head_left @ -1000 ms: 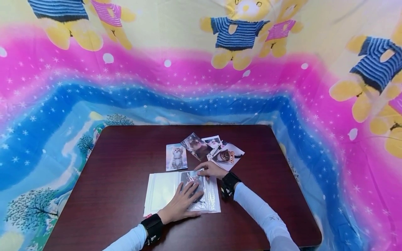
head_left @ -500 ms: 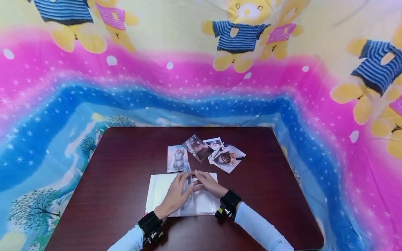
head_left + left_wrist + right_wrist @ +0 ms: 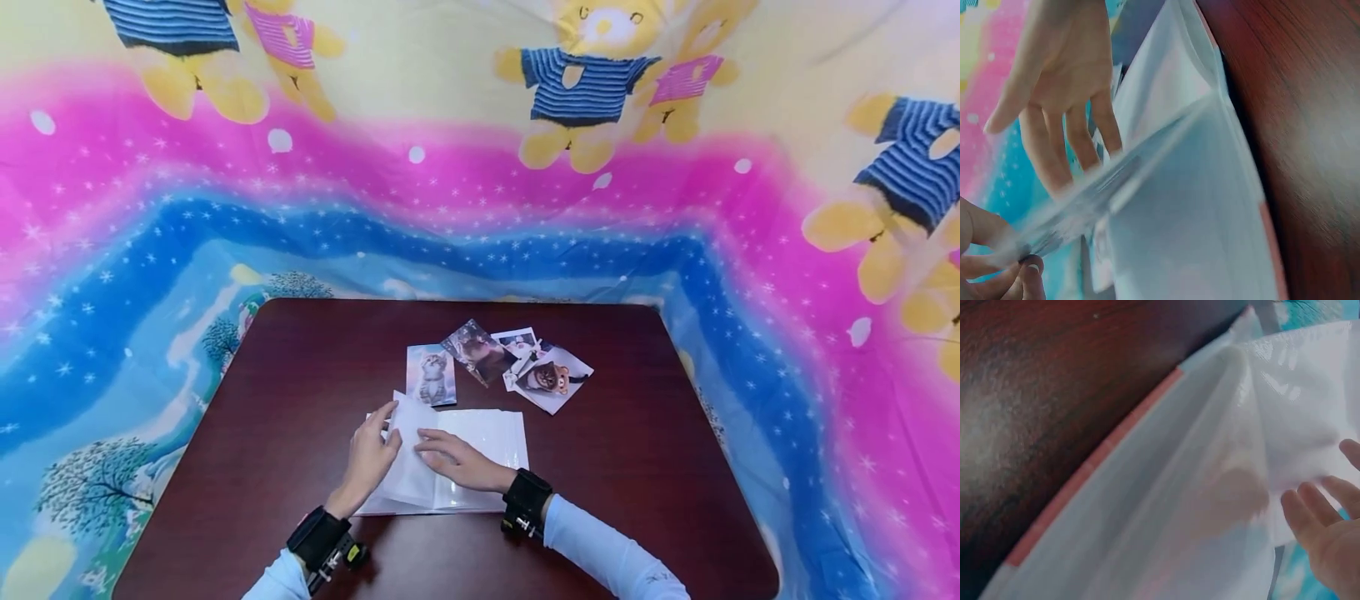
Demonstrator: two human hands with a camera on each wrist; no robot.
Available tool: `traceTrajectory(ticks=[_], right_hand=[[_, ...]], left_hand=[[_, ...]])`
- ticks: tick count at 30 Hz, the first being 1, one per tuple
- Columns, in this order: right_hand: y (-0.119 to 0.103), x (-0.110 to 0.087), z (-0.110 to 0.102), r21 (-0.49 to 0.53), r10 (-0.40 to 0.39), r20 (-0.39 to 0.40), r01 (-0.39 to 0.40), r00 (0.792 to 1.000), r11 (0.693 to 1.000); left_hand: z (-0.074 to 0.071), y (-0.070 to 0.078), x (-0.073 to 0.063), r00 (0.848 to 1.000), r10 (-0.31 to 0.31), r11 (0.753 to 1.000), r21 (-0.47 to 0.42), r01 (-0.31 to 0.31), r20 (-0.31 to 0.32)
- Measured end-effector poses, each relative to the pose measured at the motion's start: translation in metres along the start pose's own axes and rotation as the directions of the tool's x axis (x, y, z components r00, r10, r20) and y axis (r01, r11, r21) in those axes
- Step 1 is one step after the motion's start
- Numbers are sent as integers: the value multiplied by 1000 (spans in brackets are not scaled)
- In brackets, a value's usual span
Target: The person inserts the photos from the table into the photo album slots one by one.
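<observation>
A photo album with clear-pocket pages [image 3: 480, 467] lies spread on the dark wooden table. My left hand [image 3: 370, 458] pinches the outer edge of a raised page [image 3: 408, 467] over the album's left half. In the left wrist view, thumb and fingers of that left hand [image 3: 997, 262] hold the page edge, and a dark picture shows in its pocket. My right hand [image 3: 465, 462] hovers over the album beside the page, its fingers extended and holding nothing. The right wrist view shows this right hand [image 3: 1329, 531] near the page, with a hand's blurred shape behind the translucent sheet.
Behind the album lie a kitten photo [image 3: 431, 375], a darker cat photo [image 3: 478, 352] and a photo of a cat in a bear hood [image 3: 551, 379] overlapping further prints. Patterned cloth [image 3: 480, 200] hangs around the table [image 3: 637, 467].
The page holding a picture has been lifted from the album's right half and swung over to the left. My left hand moved left with it, and my right hand came off the page.
</observation>
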State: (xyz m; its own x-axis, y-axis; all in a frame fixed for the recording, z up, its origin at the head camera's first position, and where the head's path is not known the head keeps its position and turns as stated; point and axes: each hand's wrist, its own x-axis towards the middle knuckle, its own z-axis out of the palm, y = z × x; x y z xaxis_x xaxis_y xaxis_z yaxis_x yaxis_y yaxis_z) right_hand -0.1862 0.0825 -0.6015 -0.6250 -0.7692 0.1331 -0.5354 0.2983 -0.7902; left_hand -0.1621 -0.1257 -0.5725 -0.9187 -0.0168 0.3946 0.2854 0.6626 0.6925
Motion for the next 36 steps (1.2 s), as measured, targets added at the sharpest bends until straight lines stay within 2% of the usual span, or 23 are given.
traceTrajectory(ticks=[3, 7, 10, 16, 18, 20, 21, 24, 25, 27, 30, 33, 36], right_hand=[[-1, 3, 7, -97, -13, 46, 18, 999, 995], [-3, 6, 13, -155, -14, 89, 27, 996, 988], [-3, 7, 16, -185, -8, 109, 28, 994, 982], [-2, 8, 19, -239, 2, 144, 33, 990, 970], [-1, 9, 19, -242, 1, 150, 36, 989, 970], [1, 12, 17, -208, -2, 118, 27, 993, 978], [2, 13, 15, -154, 13, 92, 2, 996, 988], [10, 18, 6, -22, 52, -71, -54, 996, 998], [13, 20, 1, 12, 76, -144, -75, 987, 997], [20, 26, -11, 20, 128, -292, -127, 948, 992], [30, 35, -30, -44, 220, -466, -271, 857, 962], [40, 44, -42, -95, 323, -529, -433, 785, 897], [48, 51, -48, -98, 434, -507, -550, 745, 830]], left_hand=[[-3, -10, -4, 999, -45, 999, 27, 45, 13], [-1, -23, -10, 996, -84, 995, 57, 83, 32], [5, -33, -14, 998, -58, 993, 101, 56, 19], [19, -49, -24, 998, 54, 981, 189, -45, -44], [22, -52, -27, 996, 70, 977, 205, -58, -53], [24, -53, -29, 995, 78, 971, 232, -63, -58], [25, -52, -30, 995, 81, 966, 250, -64, -58], [27, -49, -29, 993, 100, 950, 304, -77, -62], [28, -47, -27, 992, 114, 943, 322, -89, -60], [31, -43, -23, 987, 152, 936, 327, -127, -51], [41, -38, -15, 971, 236, 933, 284, -221, -22], [53, -34, -11, 948, 319, 926, 216, -311, 0], [65, -32, -10, 930, 366, 911, 195, -364, 28]])
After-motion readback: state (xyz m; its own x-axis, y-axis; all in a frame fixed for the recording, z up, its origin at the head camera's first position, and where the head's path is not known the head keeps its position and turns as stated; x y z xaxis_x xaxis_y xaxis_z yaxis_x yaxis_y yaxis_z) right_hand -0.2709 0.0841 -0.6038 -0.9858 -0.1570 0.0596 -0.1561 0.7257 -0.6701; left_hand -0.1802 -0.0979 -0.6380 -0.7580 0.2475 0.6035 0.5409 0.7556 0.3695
